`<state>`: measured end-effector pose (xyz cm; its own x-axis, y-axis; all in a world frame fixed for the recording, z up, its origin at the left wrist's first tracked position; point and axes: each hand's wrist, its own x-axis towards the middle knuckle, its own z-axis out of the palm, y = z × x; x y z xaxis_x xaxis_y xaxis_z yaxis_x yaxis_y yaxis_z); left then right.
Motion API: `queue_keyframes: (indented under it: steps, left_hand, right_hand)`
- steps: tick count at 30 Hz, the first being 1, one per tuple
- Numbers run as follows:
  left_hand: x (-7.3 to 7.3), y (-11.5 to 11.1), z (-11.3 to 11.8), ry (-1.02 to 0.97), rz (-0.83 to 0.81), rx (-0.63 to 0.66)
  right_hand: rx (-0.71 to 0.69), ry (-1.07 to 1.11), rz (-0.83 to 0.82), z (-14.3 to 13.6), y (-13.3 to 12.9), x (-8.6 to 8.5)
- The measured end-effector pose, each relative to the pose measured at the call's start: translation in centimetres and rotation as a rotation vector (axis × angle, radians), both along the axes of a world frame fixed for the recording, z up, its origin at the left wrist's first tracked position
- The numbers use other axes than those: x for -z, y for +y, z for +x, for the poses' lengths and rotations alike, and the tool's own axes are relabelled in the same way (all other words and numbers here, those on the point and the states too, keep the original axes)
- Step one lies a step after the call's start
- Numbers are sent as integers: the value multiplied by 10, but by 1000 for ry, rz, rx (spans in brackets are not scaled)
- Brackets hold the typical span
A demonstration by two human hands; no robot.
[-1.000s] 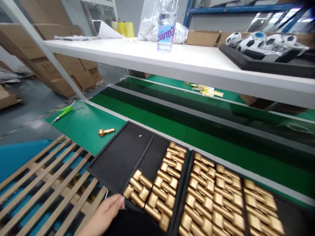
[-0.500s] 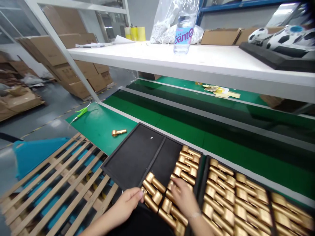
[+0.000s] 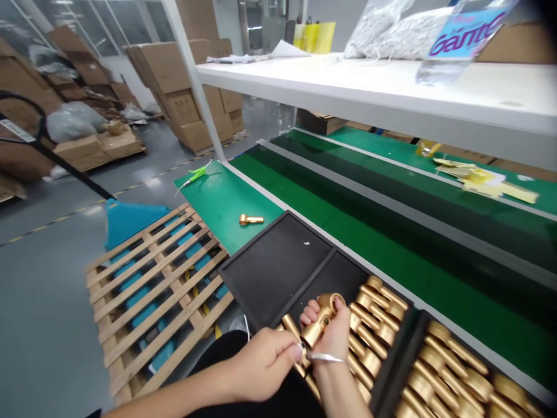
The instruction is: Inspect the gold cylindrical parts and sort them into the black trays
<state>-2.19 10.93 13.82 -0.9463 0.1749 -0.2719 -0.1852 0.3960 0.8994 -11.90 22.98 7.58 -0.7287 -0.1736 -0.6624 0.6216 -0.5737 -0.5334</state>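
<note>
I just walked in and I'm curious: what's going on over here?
A person holds a gold-coloured piece in the right-hand grip. The left-hand grip is pinched closed at the piece's lower end; whatever it pinches is too small to make out. Both are over a black tray, part bare and part filled with similar pieces. One loose piece lies on the green surface beyond the tray.

The black tray [image 3: 270,267] had lots of room at its left. Rows of gold pieces [image 3: 385,332] crowded its right. One gold piece [image 3: 251,219] sat on the green tabletop [image 3: 230,194] with space around it. Farther back, a white shelf [image 3: 348,101] blocked the way from above.
</note>
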Motion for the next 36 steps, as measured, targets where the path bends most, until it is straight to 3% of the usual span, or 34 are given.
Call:
queue_keyframes:
  steps: [2, 5, 10, 20, 23, 28, 36]
  left_hand:
    - [-3, 2, 0, 40, -38, 24]
    - [3, 4, 2, 44, -84, 28]
    - [13, 8, 4, 55, -120, 51]
    - [14, 9, 6, 215, -315, 142]
    - [12, 12, 6, 128, -248, 107]
    - [13, 17, 9, -46, -55, -11]
    - [18, 23, 14, 26, -12, 32]
  right_hand:
    - [105, -309, -278, 4, -8, -19]
    - [220, -461, -357, 7, -9, -30]
    - [349, -339, -226, 12, -3, -29]
    - [324, -334, -175, 18, -1, -30]
    - [341, -315, -206, 21, 1, -29]
    - [383, -61, -202, 34, 1, -39]
    - [298, -24, -194, 50, 6, -47]
